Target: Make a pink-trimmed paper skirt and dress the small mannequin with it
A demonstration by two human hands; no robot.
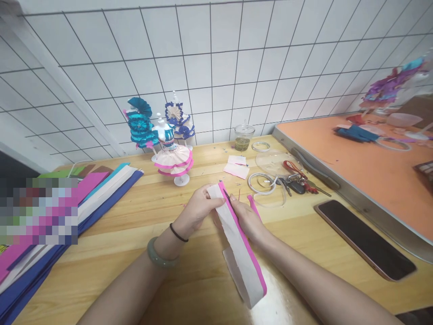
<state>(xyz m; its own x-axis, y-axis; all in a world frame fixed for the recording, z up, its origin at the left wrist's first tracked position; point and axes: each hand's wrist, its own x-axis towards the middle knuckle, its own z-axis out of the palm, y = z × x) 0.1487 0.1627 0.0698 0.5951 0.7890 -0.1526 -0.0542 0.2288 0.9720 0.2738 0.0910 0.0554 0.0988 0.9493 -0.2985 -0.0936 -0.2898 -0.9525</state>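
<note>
My left hand (pixel 199 207) pinches the top end of a long white crepe paper strip (pixel 238 246) with a bright pink border. The strip hangs down and loops back near the table's front. My right hand (pixel 246 219) is closed at the pink edge, around what looks like a pair of scissors (pixel 226 194); only a short dark blade shows and the handles are hidden by the hand. A narrow pink paper piece (pixel 253 206) sticks out behind my right hand. Beyond the hands lie small white paper pieces (pixel 237 169) with pink edges.
Small dress forms in paper dresses (pixel 174 158) stand at the back. Coloured paper sheets (pixel 101 198) lie left. To the right are tape rolls (pixel 261 184), keys (pixel 297 186), a phone (pixel 367 239) and an orange board (pixel 379 180). A glass cup (pixel 242 137) stands near the wall.
</note>
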